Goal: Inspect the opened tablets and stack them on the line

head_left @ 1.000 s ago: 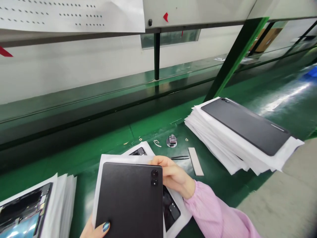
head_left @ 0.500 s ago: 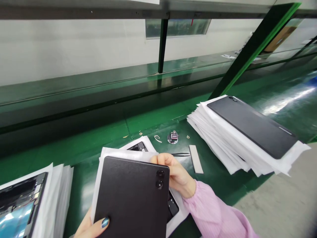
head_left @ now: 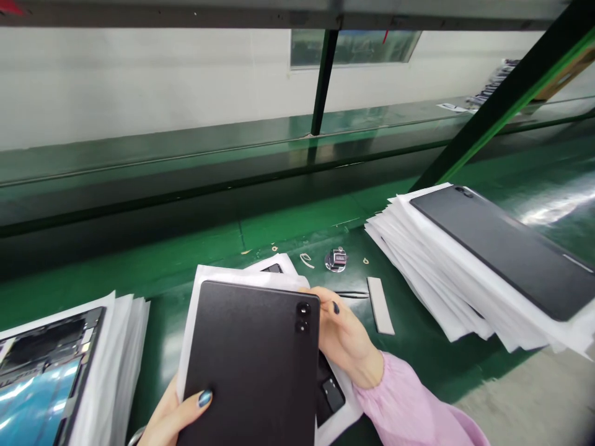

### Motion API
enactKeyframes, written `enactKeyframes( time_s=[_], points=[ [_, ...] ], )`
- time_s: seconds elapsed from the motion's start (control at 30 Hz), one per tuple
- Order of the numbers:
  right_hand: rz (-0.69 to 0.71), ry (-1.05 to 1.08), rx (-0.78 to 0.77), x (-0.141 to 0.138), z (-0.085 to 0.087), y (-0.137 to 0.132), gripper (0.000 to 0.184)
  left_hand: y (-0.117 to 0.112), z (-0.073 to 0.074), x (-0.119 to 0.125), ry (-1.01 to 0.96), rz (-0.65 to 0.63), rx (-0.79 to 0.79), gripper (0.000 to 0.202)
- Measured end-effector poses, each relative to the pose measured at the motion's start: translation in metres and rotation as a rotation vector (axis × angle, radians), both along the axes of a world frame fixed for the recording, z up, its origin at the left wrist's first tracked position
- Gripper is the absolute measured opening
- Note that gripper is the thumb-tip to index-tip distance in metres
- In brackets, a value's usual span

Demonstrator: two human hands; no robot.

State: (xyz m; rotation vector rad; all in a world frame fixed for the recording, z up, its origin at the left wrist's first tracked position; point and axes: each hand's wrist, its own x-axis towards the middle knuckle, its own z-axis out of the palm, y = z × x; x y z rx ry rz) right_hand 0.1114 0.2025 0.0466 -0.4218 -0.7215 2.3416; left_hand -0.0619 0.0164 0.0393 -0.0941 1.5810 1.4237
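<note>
Gripping a cover (head_left: 251, 365) w/ both hands: left hand (head_left: 170, 418) is clamped on its lower left corner, thumb w/ a glossy teal nail pressed flat on top. Right hand (head_left: 344, 337) is closed round the right edge, just beside the 2 round lens holes, w/ a soft pink sleeve (head_left: 409, 415) behind. The cover is a matte dark-grey rectangle w/ rounded corners, held low centre, slightly tilted, over a white sheet (head_left: 223, 275). An open chassis (head_left: 328, 387) w/ black blocky parts peeks out beneath at the right. Left stack (head_left: 125, 347) of white sheets carries an open unit (head_left: 41, 371) w/ a shiny bluish panel. Right stack (head_left: 432, 279), fanned, carries another matte dark slab (head_left: 506, 248). Btwn them, on the glossy green bench (head_left: 209, 248): a round metal counter (head_left: 337, 259), thin black tweezers (head_left: 346, 293) and a flat white strip (head_left: 380, 296).
</note>
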Motion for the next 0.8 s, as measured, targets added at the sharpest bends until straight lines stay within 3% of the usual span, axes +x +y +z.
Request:
enactKeyframes(
  time_s=[0.17, 0.4, 0.6, 0.8],
  points=[
    [-0.142, -0.144, 0.108, -0.0020, 0.0028, -0.0001, 0.030, 0.0083, 0.0057, 0.0025, 0.031, -0.012, 0.015, 0.088],
    [-0.250, -0.198, 0.053, -0.0049, 0.0000, 0.0016, 0.039, 0.0083, 0.0040, 0.0023, 0.053, -0.033, 0.017, 0.061],
    [-0.172, -0.146, -0.082, -0.0048, -0.0022, 0.0028, 0.037, 0.0086, 0.0030, 0.0018, 0.076, -0.017, -0.014, 0.054],
    [-0.069, -0.007, -0.190, -0.0088, -0.0064, -0.0002, 0.015, 0.0095, 0.0033, 0.0024, 0.050, 0.000, 0.017, 0.061]
  ],
)
